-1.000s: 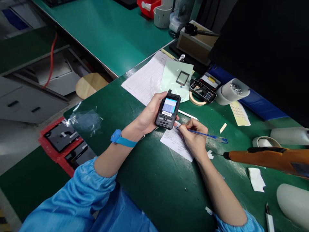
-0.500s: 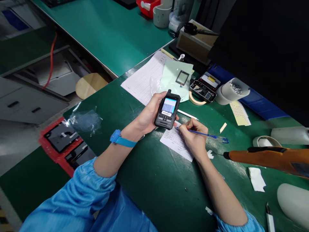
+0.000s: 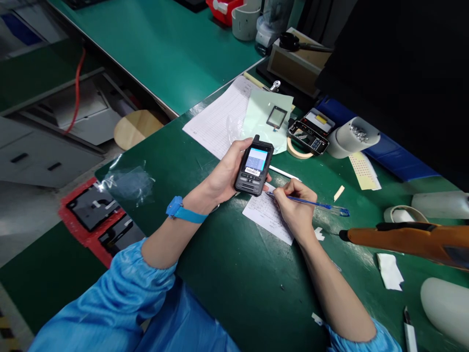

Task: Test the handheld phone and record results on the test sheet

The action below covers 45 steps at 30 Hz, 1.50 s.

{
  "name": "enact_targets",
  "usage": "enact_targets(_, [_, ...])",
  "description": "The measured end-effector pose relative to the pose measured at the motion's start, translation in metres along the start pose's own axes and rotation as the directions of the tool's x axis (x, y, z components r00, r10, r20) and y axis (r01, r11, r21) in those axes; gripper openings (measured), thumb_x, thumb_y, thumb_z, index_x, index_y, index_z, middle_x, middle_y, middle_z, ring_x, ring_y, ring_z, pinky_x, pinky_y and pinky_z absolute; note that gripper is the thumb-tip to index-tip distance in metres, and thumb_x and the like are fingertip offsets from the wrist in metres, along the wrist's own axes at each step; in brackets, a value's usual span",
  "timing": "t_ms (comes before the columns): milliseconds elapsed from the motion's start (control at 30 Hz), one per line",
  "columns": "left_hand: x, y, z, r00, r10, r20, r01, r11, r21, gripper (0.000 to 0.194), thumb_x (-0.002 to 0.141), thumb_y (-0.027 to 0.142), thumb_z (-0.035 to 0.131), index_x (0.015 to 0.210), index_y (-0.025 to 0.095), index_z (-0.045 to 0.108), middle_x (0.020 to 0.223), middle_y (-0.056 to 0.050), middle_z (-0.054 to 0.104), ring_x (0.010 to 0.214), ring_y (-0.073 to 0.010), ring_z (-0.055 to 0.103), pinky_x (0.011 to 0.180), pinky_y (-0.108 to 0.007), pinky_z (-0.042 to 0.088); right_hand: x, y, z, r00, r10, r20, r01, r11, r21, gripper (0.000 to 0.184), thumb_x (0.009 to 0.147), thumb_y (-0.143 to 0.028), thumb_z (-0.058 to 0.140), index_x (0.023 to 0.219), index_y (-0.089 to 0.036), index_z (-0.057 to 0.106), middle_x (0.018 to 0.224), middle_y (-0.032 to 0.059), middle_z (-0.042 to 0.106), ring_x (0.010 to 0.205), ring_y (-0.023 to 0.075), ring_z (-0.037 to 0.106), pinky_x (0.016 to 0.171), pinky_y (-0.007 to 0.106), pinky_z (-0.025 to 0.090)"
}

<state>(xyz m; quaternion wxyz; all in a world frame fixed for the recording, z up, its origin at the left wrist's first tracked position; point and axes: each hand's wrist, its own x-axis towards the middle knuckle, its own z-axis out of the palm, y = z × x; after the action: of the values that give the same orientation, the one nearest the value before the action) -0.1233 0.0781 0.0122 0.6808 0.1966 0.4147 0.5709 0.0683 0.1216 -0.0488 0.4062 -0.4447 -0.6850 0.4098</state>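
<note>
My left hand (image 3: 227,168) is closed around a black handheld radio (image 3: 254,166) with a stubby antenna and a lit screen, its face turned up toward me. A white label sits on the lower part of the screen. Just to the right, my right hand (image 3: 296,205) grips a blue ballpoint pen (image 3: 322,207), its tip over the upper part of a small sheet of handwritten paper (image 3: 266,215). The radio partly covers that sheet's top edge. Whether the pen tip touches the paper I cannot tell.
Behind the radio lie a ruled form (image 3: 216,120), a pale green sheet (image 3: 256,110) with a small display panel (image 3: 276,117), and an opened device casing (image 3: 309,137). An orange electric screwdriver (image 3: 395,239) points in from the right. A craft knife (image 3: 409,332) lies at lower right, clear plastic bags (image 3: 130,183) at left.
My right hand and the pen have shifted very slightly to the right. The radio stays held in my left hand in nearly the same place.
</note>
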Motion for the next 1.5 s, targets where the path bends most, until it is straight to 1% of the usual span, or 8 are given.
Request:
enact_targets(100, [0.000, 0.000, 0.000, 1.000, 0.005, 0.001, -0.005, 1.000, 0.003, 0.053, 0.111, 0.059, 0.049, 0.132, 0.015, 0.071, 0.096, -0.012, 0.081, 0.082, -0.0249, 0.085, 0.070, -0.031, 0.071, 0.001, -0.001, 0.000, 1.000, -0.021, -0.003, 0.021, 1.000, -0.011, 0.038, 0.080, -0.033, 0.069, 0.060, -0.028, 0.037, 0.054, -0.0088, 0.038, 0.053, 0.0111, 0.035, 0.057, 0.030, 0.029])
enact_targets(533, [-0.001, -0.001, -0.001, 1.000, 0.012, 0.002, -0.012, 1.000, 0.001, 0.054, 0.110, 0.062, 0.051, 0.132, 0.017, 0.071, 0.094, -0.011, 0.080, 0.082, -0.0251, 0.085, 0.073, -0.032, 0.072, 0.000, 0.001, 0.000, 1.000, -0.005, 0.004, 0.005, 1.000, 0.010, 0.038, 0.080, -0.030, 0.071, 0.061, -0.028, 0.037, 0.055, -0.0080, 0.045, 0.054, 0.0113, 0.038, 0.057, 0.029, 0.032])
enact_targets(767, [0.001, -0.001, -0.002, 1.000, -0.003, 0.026, 0.003, 1.000, 0.002, 0.057, 0.109, 0.064, 0.052, 0.132, 0.016, 0.071, 0.084, -0.008, 0.077, 0.074, -0.0245, 0.083, 0.067, -0.031, 0.070, -0.003, -0.010, -0.005, 0.988, 0.067, -0.140, -0.043, 0.985, 0.169, 0.046, 0.084, -0.032, 0.074, 0.064, -0.030, 0.033, 0.054, -0.0073, 0.051, 0.046, 0.0128, 0.050, 0.048, 0.028, 0.036])
enact_targets(867, [0.002, -0.001, -0.005, 0.999, -0.001, 0.041, 0.001, 1.000, -0.007, 0.057, 0.109, 0.064, 0.052, 0.132, 0.015, 0.071, 0.082, -0.008, 0.078, 0.068, -0.0226, 0.080, 0.066, -0.031, 0.069, -0.005, -0.011, -0.006, 0.995, 0.084, -0.057, -0.075, 0.986, 0.151, 0.047, 0.088, -0.038, 0.075, 0.063, -0.030, 0.036, 0.050, -0.0073, 0.050, 0.043, 0.0129, 0.050, 0.046, 0.028, 0.035])
enact_targets(967, [0.002, -0.002, -0.006, 0.999, -0.004, 0.044, 0.004, 1.000, -0.014, 0.056, 0.110, 0.063, 0.051, 0.132, 0.015, 0.070, 0.083, -0.008, 0.078, 0.066, -0.0215, 0.079, 0.066, -0.030, 0.069, -0.006, -0.007, -0.005, 0.998, 0.063, -0.001, -0.063, 0.995, 0.083, 0.042, 0.085, -0.035, 0.074, 0.061, -0.029, 0.040, 0.050, -0.0071, 0.049, 0.047, 0.0130, 0.047, 0.050, 0.029, 0.035])
enact_targets(1067, [0.002, -0.002, -0.005, 1.000, 0.000, 0.031, 0.000, 1.000, -0.007, 0.056, 0.110, 0.063, 0.052, 0.133, 0.015, 0.070, 0.084, -0.009, 0.078, 0.071, -0.0230, 0.081, 0.068, -0.031, 0.070, -0.006, -0.003, -0.004, 1.000, 0.024, 0.016, -0.024, 0.999, 0.022, 0.037, 0.081, -0.031, 0.072, 0.061, -0.029, 0.041, 0.053, -0.0067, 0.048, 0.052, 0.0133, 0.045, 0.054, 0.030, 0.033])
enact_targets(1233, [0.000, -0.002, -0.002, 1.000, 0.009, -0.002, -0.009, 1.000, 0.001, 0.056, 0.108, 0.065, 0.056, 0.133, 0.017, 0.070, 0.092, -0.011, 0.081, 0.081, -0.0267, 0.085, 0.073, -0.034, 0.072, -0.006, -0.001, -0.005, 0.999, 0.009, 0.047, -0.010, 1.000, 0.014, 0.036, 0.083, -0.031, 0.071, 0.061, -0.028, 0.042, 0.055, -0.0057, 0.051, 0.055, 0.0141, 0.045, 0.057, 0.030, 0.035])
enact_targets(1500, [0.001, 0.000, -0.002, 1.000, -0.011, 0.011, 0.011, 1.000, -0.008, 0.057, 0.108, 0.067, 0.055, 0.131, 0.017, 0.070, 0.091, -0.010, 0.081, 0.080, -0.0268, 0.085, 0.071, -0.032, 0.071, -0.006, 0.002, -0.004, 0.998, 0.024, 0.063, -0.026, 0.999, 0.019, 0.037, 0.083, -0.032, 0.072, 0.062, -0.028, 0.042, 0.056, -0.0061, 0.047, 0.056, 0.0135, 0.042, 0.056, 0.029, 0.032])
